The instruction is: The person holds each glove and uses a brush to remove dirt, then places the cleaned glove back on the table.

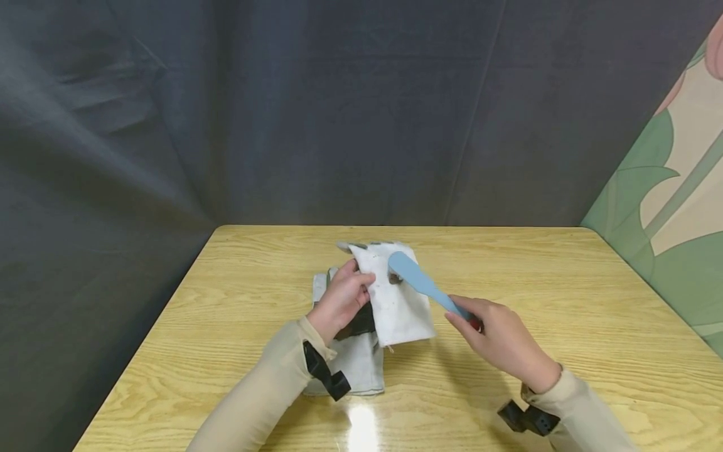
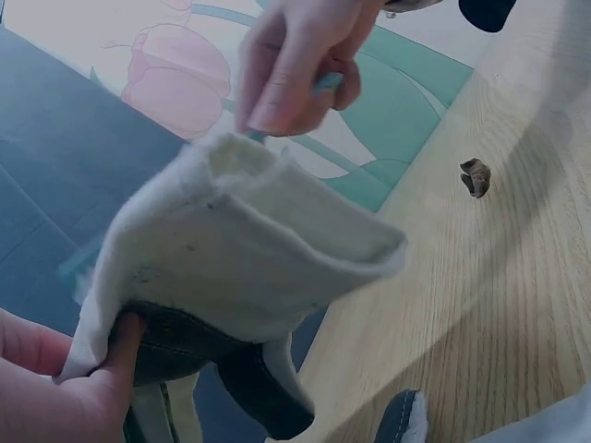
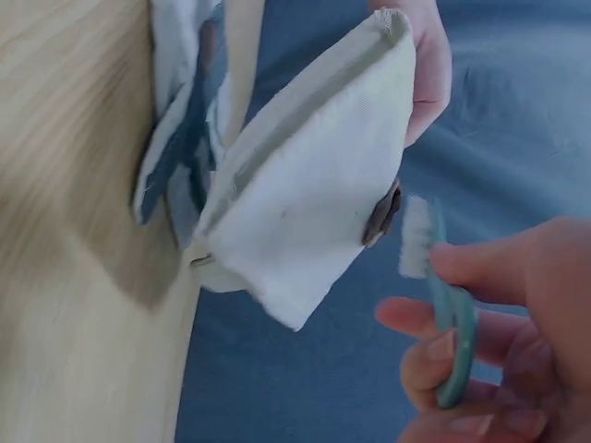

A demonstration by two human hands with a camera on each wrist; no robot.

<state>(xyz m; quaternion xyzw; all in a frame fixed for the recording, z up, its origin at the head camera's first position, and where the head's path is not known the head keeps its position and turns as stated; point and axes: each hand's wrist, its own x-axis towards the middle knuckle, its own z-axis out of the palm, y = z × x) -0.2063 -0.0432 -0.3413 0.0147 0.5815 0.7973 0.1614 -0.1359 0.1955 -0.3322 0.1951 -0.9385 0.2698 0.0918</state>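
Note:
My left hand [image 1: 341,294] pinches the edge of a white work glove [image 1: 400,317] with dark patches, thumb on one face. The glove is held up with its open cuff [image 2: 323,235] showing. My right hand [image 1: 505,336] grips a blue brush [image 1: 417,277] by its handle. In the right wrist view the brush's white bristles [image 3: 416,238] face a brown crumpled clump [image 3: 381,217] on the glove, a small gap between them. A second white-and-dark glove [image 1: 361,367] lies on the table beneath the left hand.
Another brown crumpled piece [image 2: 476,177] lies on the wooden table [image 1: 565,282] in the left wrist view. A dark curtain [image 1: 361,113] hangs behind and to the left. On the right is a floral-patterned panel [image 1: 666,207].

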